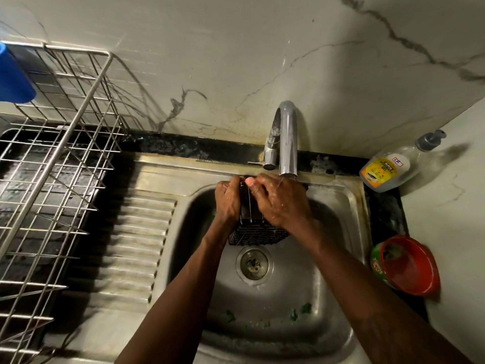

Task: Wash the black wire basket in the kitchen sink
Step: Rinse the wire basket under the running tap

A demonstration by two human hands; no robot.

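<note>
Closest in, green scraps [305,308] lie scattered on the near floor of the steel sink [301,298], with the round drain [253,264] just beyond them. Above the drain, held clear of the sink floor, is the black wire basket [256,235]. The left hand [227,203] curls its fingers round the basket's left side. The right hand [280,203], wet, wraps over its top and right side, thumb pressed on the rim. Both hands sit right under the spout of the chrome tap [288,137]. To the right a red bowl [412,266] rests on the dark worktop [388,222]; farther back a soap bottle [388,172] lies tilted in the corner. Left of the sink's ribbed drainer [136,232] stands a wire dish rack [65,153], with a blue cup [13,77] at its far end.
</note>
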